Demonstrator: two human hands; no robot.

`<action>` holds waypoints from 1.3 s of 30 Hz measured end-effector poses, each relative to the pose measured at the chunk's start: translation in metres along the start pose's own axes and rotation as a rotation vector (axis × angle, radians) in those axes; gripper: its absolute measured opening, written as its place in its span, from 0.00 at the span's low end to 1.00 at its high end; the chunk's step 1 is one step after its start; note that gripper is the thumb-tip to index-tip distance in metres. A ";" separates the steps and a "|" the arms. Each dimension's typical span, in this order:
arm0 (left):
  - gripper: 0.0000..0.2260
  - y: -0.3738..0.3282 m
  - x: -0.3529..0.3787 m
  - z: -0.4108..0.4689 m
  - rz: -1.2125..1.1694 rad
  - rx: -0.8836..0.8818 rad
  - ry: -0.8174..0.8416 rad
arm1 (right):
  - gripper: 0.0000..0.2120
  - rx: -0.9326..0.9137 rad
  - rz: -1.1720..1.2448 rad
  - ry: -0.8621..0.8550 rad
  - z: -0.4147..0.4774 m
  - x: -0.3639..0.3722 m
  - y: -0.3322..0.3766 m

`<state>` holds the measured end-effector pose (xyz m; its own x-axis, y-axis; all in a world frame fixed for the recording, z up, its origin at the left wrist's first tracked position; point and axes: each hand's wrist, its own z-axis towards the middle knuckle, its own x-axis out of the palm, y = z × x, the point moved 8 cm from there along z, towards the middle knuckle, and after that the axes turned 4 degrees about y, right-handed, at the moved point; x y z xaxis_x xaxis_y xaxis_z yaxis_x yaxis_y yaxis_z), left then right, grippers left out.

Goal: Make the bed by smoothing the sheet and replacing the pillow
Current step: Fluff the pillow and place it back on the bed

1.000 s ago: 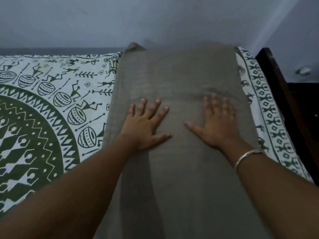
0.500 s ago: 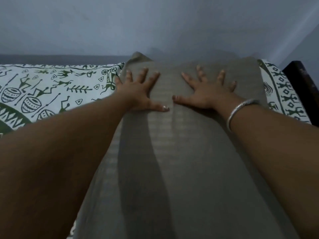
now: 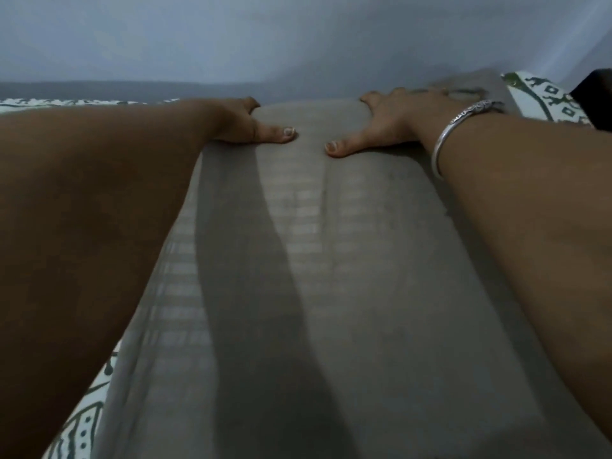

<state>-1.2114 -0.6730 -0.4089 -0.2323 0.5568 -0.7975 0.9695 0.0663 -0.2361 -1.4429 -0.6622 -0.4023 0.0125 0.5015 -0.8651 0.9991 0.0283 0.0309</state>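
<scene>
Grey pillow (image 3: 347, 293) lies lengthwise on the bed, both hands pressing its far end.

Pillow runs from the near edge of view to the pale wall (image 3: 298, 38) and lies on a white sheet with a green print (image 3: 543, 97), which shows at both sides. Left hand (image 3: 238, 124) is palm down at the far left corner, thumb (image 3: 281, 134) stretched flat; its fingers are hidden past the edge, so cannot tell the grip there. Right hand (image 3: 397, 120) lies flat near the far right corner, grip wide, fingers spread and blurred, thumb (image 3: 341, 148) pointing at the left one, tips apart. Silver bangle (image 3: 447, 140) on the right wrist. Dark furniture corner (image 3: 596, 101) at far right, beside the sheet.
</scene>
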 end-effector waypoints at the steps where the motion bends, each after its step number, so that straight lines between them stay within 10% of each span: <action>1: 0.57 -0.001 -0.001 -0.001 0.008 0.002 -0.013 | 0.69 -0.022 0.034 -0.016 -0.001 -0.001 -0.004; 5: 0.57 -0.002 -0.004 -0.011 0.142 -0.034 -0.076 | 0.52 -0.155 0.235 -0.087 -0.011 -0.012 -0.030; 11: 0.60 -0.005 -0.011 -0.048 0.402 -0.240 -0.238 | 0.67 0.237 -0.171 -0.213 -0.036 -0.014 -0.039; 16: 0.40 -0.056 -0.005 -0.090 0.413 0.097 -0.653 | 0.60 0.257 -0.335 -0.479 -0.066 -0.031 -0.021; 20: 0.37 -0.025 0.027 -0.088 0.225 0.184 -0.429 | 0.36 -0.171 -0.173 -0.401 -0.080 0.014 -0.005; 27: 0.35 0.015 0.017 -0.105 0.243 0.049 -0.542 | 0.41 0.204 -0.147 -0.327 -0.107 0.021 -0.063; 32: 0.39 -0.030 0.084 -0.147 0.348 0.212 -0.415 | 0.41 -0.188 -0.096 -0.334 -0.151 0.073 0.019; 39: 0.36 -0.016 0.082 -0.144 0.303 0.217 -0.397 | 0.47 0.014 -0.039 -0.285 -0.152 0.075 -0.025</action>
<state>-1.2351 -0.5094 -0.3904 0.0022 0.1662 -0.9861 0.9689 -0.2443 -0.0390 -1.4729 -0.4936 -0.3915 -0.0173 0.2371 -0.9713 0.9995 0.0301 -0.0105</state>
